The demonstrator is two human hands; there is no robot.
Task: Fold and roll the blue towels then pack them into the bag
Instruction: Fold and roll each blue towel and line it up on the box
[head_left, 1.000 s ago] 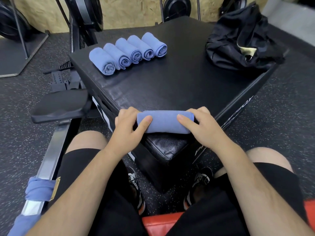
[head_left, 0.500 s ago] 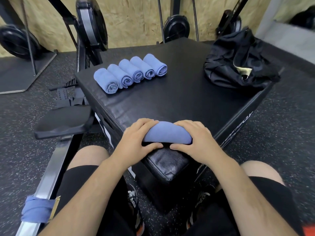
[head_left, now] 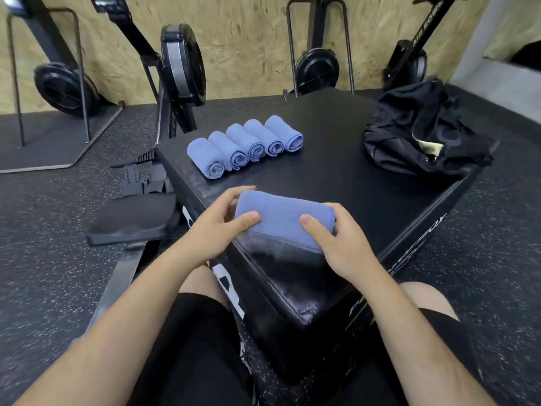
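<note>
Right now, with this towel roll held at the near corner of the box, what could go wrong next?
1. The towel roll sits near the corner of the box; if the left hand or right hand loosens its grip, it may unroll or drop to the floor.
2. The bag lies slumped at the far right; pushing rolls in one-handed could unroll them.

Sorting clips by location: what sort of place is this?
Most likely a gym: exercise machines stand along the wall, speckled rubber covers the floor, and the towels lie on a padded black box.
</note>
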